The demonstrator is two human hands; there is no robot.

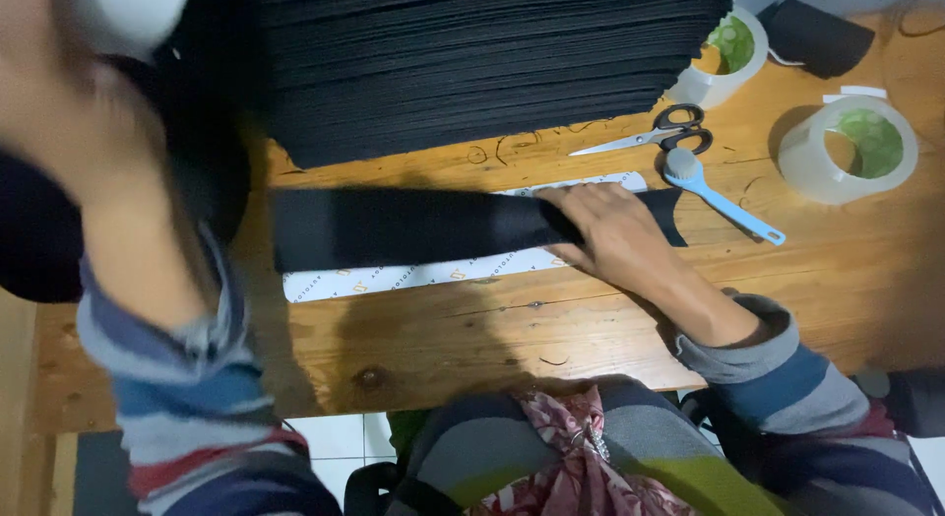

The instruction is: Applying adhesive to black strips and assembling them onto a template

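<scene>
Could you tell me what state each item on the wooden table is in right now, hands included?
right hand: flat, pressing on the black strip
black strip: lying flat across the white strip
white strip: flat, mostly covered
left hand: raised, blurred, grip unclear
black sheet stack: piled high
scissors: closed, lying flat
near tape roll: lying flat
far tape roll: lying flat
blue tool: lying idle

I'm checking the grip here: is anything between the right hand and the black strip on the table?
Nothing visible: the right hand lies flat on the black strip. Scissors lie apart, behind it.
</scene>
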